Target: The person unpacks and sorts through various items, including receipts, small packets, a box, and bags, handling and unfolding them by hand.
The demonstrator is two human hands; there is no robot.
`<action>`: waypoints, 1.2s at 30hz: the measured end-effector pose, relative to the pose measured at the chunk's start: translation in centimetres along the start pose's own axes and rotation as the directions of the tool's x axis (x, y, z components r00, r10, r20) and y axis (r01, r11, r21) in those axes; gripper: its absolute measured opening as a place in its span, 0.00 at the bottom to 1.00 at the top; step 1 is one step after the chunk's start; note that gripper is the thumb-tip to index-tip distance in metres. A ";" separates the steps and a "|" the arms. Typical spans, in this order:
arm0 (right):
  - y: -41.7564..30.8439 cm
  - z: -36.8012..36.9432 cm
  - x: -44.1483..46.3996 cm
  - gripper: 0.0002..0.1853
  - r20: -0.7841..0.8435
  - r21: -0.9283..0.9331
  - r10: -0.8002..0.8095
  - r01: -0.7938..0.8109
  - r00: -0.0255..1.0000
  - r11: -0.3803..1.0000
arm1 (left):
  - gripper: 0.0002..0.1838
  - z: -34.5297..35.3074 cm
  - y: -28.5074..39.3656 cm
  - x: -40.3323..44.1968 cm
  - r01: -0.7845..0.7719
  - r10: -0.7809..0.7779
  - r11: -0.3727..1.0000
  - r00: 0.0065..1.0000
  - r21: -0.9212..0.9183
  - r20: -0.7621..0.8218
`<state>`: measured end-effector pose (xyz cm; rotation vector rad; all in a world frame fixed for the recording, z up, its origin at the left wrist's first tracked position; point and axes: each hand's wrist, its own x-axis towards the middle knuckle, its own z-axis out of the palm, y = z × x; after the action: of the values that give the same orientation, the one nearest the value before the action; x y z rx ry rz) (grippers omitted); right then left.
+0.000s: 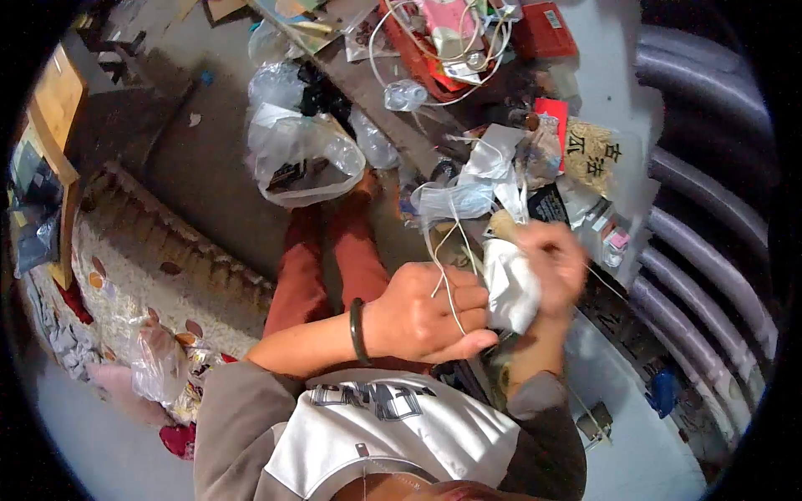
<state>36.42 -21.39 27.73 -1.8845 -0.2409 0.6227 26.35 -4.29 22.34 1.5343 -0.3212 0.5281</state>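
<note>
My left hand [430, 309], with a dark bracelet on its wrist, is closed in front of my body. A thin white cord [452, 292] runs over its fingers and loops up towards the table. Close beside it, my right hand [555, 267] is slightly blurred, with its fingers curled at a crumpled white piece of cloth or soft sheet [511, 288]. This white piece lies between the two hands. A tan object [502, 224] shows just above it; its kind is unclear. What lies inside the left fist is hidden.
A cluttered table holds a red basket [409, 46] with a white cable, a pale blue crumpled item [464, 200] and a patterned packet [591, 156]. An open plastic bag [305, 163] stands by my legs. A patterned covered seat [142, 275] is at left; grey padded tubes [710, 217] are at right.
</note>
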 end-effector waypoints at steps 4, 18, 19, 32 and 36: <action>8.6 7.4 -0.1 0.14 0.391 0.277 0.200 -0.323 0.898 0.905 | 0.12 -2.4 -0.7 -3.5 0.176 -0.177 0.983 0.984 -0.059 -0.004; 17.1 18.0 1.6 0.19 0.363 0.404 0.600 -0.701 0.712 0.587 | 0.18 -6.1 -7.0 -11.8 0.449 -0.531 0.728 0.848 0.518 0.011; 16.9 18.0 2.6 0.16 0.376 0.463 0.468 -0.600 0.800 0.653 | 0.18 -6.4 -6.9 -11.2 0.431 -0.539 0.727 0.841 0.535 0.056; 17.5 20.3 6.2 0.11 0.378 0.467 0.475 -0.607 0.794 0.643 | 0.37 -6.1 -4.9 -14.2 0.659 -0.679 0.619 0.723 0.428 -0.131; 24.2 22.4 7.1 0.12 0.407 0.484 0.599 -0.719 0.689 0.498 | 0.37 -6.8 -6.6 -15.8 0.738 -0.703 0.608 0.671 0.293 -0.235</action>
<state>27.64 -9.78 -2.69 -1.2055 0.5790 1.2440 15.43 0.78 8.36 1.8285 0.5209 -0.0062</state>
